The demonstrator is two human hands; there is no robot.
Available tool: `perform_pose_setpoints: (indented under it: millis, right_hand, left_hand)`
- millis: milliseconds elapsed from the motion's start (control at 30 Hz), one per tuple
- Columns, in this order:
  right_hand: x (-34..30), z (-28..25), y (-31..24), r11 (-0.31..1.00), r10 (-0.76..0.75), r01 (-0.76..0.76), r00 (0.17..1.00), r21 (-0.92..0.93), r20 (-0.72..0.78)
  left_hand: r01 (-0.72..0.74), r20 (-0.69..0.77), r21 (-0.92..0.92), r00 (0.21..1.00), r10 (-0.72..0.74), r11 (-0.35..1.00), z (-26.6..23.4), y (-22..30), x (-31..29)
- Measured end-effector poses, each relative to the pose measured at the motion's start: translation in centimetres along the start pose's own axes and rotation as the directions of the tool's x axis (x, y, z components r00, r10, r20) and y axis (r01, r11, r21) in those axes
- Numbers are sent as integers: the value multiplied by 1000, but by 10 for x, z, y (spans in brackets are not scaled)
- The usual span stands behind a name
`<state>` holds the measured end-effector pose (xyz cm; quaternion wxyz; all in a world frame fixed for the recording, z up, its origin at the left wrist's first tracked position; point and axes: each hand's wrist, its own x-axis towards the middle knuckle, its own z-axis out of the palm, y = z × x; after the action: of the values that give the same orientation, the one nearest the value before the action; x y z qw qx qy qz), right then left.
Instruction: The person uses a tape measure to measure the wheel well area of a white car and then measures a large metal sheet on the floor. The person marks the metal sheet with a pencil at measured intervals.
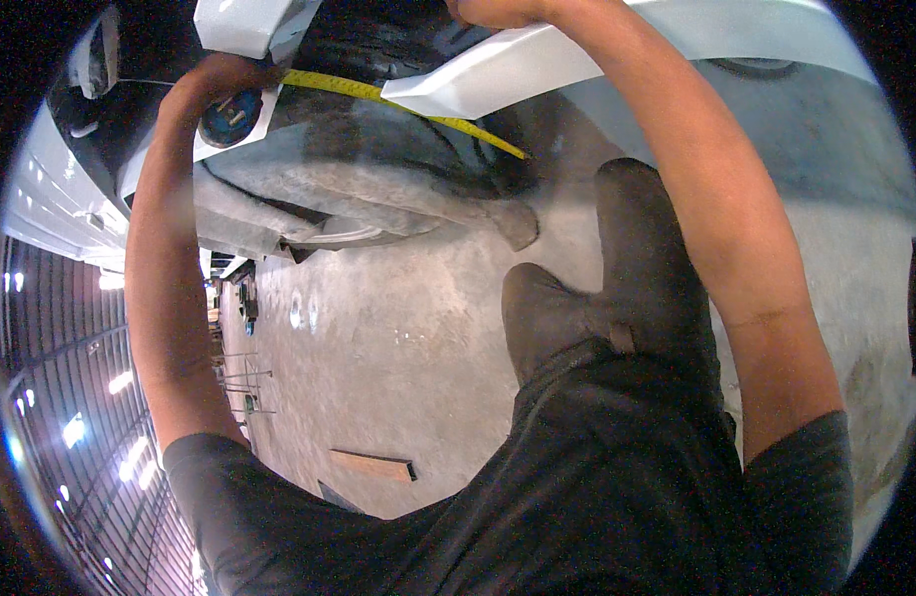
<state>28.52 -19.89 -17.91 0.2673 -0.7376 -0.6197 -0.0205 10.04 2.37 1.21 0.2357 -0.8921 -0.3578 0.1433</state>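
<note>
My left hand point(229, 74) is closed at the upper left, where the yellow blade of a tape measure point(334, 84) begins at its fingers. From there the blade runs to the right, passes behind the pointed end of a white panel point(478, 77), and its far part slants down over the grey floor. Just below my left wrist is a round dark disc point(229, 117) with blue and pale marks. My right hand point(503, 12), cut off by the top edge, is above the white panel with its visible fingers curled. What they hold, if anything, is hidden.
Another white piece point(244, 25) stands above my left hand. Glossy black and white bodywork fills the upper left. My dark shoes or trouser legs point(642, 268) are on the concrete floor point(398, 328). A brown wooden strip point(374, 464) lies on the floor, lower left.
</note>
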Motion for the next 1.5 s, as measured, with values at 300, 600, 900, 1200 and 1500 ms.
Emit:
perform_pose_setpoints:
  millis: [300,600,900,1200,1500]
  right_hand:
    - [0,-1,7,998,56,-56,998,33,-20]
    - [2,-1,5,997,68,-67,997,45,-30]
    - [12,10,-6,995,36,-34,999,89,-22]
    - [16,16,10,979,-28,13,997,-205,-70]
    - [8,13,3,996,45,-40,998,86,-52]
  left_hand:
    - [-47,40,8,998,46,999,-5,24,-5]
    - [-35,-17,19,999,36,999,11,-4,20]
    - [-9,18,57,1000,8,998,14,0,-10]
    - [-155,-109,84,980,164,984,8,12,-3]
    - [-93,-119,184,986,116,978,21,-4,10]
